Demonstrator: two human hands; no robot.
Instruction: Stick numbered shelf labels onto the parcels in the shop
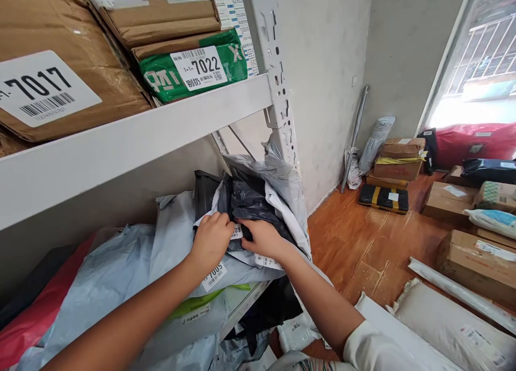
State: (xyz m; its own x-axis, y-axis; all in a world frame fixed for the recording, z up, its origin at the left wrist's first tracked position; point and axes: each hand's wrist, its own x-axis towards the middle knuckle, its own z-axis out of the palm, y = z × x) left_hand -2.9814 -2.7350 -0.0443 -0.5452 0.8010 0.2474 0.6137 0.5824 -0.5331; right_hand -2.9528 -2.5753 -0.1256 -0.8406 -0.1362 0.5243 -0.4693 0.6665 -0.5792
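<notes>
Both hands reach into a pile of soft mail bags on the lower shelf. My left hand is curled, fingers pressed on a white number sticker on a black plastic parcel. My right hand lies against the same black parcel from the right, fingers bent onto it beside the sticker. Under the hands lies a grey mail bag with a label reading 7005. Another label shows below my right wrist.
A white metal shelf board above carries cardboard boxes labelled 7017 and a green packet labelled 7022. The shelf upright stands right of the pile. Boxes and bags crowd the wooden floor at right.
</notes>
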